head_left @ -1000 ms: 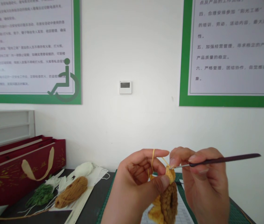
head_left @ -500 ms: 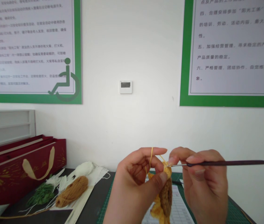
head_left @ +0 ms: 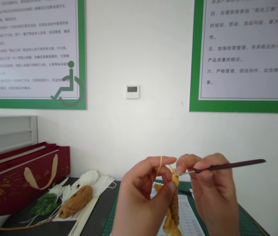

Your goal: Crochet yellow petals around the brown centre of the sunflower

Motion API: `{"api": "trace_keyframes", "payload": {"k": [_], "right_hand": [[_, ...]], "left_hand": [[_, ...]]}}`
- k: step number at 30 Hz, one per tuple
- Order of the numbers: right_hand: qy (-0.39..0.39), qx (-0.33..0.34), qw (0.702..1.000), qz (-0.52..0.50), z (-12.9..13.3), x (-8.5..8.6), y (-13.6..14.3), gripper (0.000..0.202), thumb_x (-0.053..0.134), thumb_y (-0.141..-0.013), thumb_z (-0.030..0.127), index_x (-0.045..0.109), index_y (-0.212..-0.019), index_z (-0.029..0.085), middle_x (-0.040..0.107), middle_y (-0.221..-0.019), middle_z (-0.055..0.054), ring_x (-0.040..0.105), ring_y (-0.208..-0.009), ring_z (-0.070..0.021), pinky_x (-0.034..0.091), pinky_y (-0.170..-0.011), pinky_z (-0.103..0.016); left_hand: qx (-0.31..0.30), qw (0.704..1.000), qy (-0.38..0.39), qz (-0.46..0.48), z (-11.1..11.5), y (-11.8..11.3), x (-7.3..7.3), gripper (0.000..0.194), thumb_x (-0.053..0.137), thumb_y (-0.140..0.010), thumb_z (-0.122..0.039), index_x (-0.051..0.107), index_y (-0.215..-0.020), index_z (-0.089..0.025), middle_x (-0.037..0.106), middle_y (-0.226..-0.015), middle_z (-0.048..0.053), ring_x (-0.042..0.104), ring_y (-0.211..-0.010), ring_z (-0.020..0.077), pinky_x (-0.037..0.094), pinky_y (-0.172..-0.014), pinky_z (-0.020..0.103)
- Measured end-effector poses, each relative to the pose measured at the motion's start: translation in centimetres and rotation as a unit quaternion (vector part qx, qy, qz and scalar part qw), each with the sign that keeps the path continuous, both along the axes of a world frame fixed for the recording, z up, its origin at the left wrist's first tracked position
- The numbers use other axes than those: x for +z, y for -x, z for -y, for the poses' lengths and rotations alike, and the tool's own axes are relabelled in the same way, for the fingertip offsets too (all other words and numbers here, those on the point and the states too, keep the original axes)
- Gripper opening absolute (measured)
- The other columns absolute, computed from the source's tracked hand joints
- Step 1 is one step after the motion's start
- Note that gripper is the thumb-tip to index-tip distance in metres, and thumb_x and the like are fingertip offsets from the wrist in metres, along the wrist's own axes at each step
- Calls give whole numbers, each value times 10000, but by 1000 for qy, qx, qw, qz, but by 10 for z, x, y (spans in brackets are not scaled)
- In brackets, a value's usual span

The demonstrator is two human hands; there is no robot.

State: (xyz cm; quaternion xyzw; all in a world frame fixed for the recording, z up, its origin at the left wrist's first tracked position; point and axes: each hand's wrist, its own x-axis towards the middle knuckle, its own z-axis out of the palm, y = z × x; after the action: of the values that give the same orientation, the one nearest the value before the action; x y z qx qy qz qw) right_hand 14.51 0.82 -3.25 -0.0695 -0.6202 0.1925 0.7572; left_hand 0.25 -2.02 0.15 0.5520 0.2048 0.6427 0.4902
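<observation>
Between thumb and fingers, my left hand pinches the top of a yellow and brown crochet piece, which hangs down below. A strand of yellow yarn loops over the left index finger and runs to the stitches. My right hand grips a crochet hook with a dark handle and a thin metal shaft. The hook's tip is at the top edge of the yellow stitches, where a right fingertip also rests close by. The exact loop on the hook is too small to make out.
Under my hands lie a printed sheet and a green cutting mat. To the left are a brown yarn skein, green yarn, white yarn and a dark red gift bag. A white wall stands behind.
The crochet hook's handle end has swung left and tilted up, and my right hand has shifted slightly left. The hanging crochet piece has turned a little; my left hand keeps its pinch.
</observation>
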Motion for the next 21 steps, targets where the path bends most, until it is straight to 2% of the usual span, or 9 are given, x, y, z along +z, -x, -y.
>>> {"api": "trace_keyframes", "payload": {"k": [5,11,16,21], "right_hand": [[34,32,998,-37,-5,-3,7,106,565,-1030,386,578,-995,288,731,-839,3,677,-791,-177,525,-733,-329],[25,9,998,-51,-5,-3,7,84,581,-1026,360,600,-995,284,739,-855,-4,681,-836,-167,531,-776,-317],[114,109,985,-71,-7,-5,8,141,588,-1007,437,584,-965,303,690,-789,13,669,-798,-182,544,-767,-348],[114,105,984,-90,-8,-8,8,128,598,-1000,432,595,-972,307,689,-799,7,664,-799,-186,557,-793,-374]], "left_hand": [[-7,1000,6,-1,-1,1,1,277,806,-699,-93,845,-935,-233,655,-694,-8,586,-695,134,481,-665,247],[19,1000,-9,2,0,0,0,285,783,-712,-63,843,-926,-243,667,-705,-8,628,-723,146,531,-759,273],[29,999,-19,-4,4,-2,1,333,741,-702,-16,849,-893,-267,681,-720,-11,653,-758,147,528,-758,244],[17,1000,-3,3,3,-1,1,332,747,-699,-31,850,-899,-276,675,-721,-17,633,-740,134,505,-707,224]]}}
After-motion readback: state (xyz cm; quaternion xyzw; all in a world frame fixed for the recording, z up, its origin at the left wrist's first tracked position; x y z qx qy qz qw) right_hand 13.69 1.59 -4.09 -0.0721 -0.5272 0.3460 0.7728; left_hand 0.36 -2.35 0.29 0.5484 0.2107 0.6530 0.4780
